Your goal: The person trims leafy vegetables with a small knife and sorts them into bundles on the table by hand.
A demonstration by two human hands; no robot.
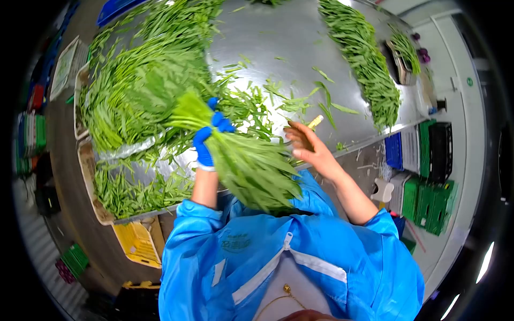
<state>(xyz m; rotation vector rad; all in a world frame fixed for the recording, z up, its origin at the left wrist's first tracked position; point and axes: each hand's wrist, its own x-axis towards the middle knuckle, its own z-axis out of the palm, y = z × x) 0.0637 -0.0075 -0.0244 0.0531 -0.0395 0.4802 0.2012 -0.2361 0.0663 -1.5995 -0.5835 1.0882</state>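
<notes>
In a blue glove, my left hand [208,138] is wrapped round a bunch of leafy greens [251,166] near its stems, whose pale cut ends point up and left. The leaves fan down and right over my blue jacket. My right hand [306,142] is bare, its fingers apart with nothing in them, to the right of the leaf tips. Just beyond its fingertips is a small yellowish object [316,122] at the metal table's edge. A large heap of greens [166,69] covers the table's left side, and loose leaves [246,109] lie behind the bunch.
The metal table [267,40] also bears a long row of greens [364,59] at right. A yellow crate [138,243] stands below the table's left front. Green crates [428,206] and a black crate [440,152] stand on the floor at right.
</notes>
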